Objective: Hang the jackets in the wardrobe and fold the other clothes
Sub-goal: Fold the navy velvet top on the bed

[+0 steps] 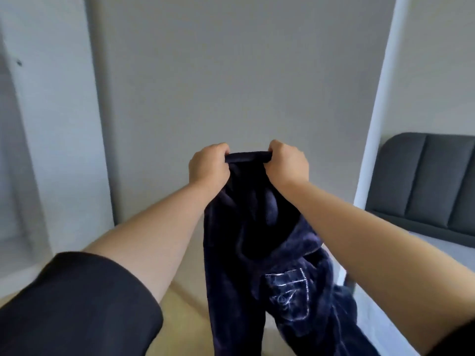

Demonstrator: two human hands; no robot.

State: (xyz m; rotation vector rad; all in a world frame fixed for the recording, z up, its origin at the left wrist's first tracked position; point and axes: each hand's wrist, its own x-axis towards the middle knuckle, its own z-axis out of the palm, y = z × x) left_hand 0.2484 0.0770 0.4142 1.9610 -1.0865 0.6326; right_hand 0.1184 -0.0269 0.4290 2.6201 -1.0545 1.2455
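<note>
garment [259, 253], dark blue: we grip its top edge, left hand [207, 167] and right hand [289, 164] level, length hanging straight below.

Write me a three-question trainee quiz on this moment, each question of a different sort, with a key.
1. True or false: the dark blue garment lies flat on the bed.
2. Multiple choice: which hands grip the garment's top edge? A) only the left hand B) only the right hand C) both
3. Fill in: the grey padded headboard stands at the ____ side of the view.

Key
1. False: it hangs down from the hands, held up in front of the plain grey wall.
2. C: the fingers of both hands curl round the top edge, close together.
3. Right.
</note>
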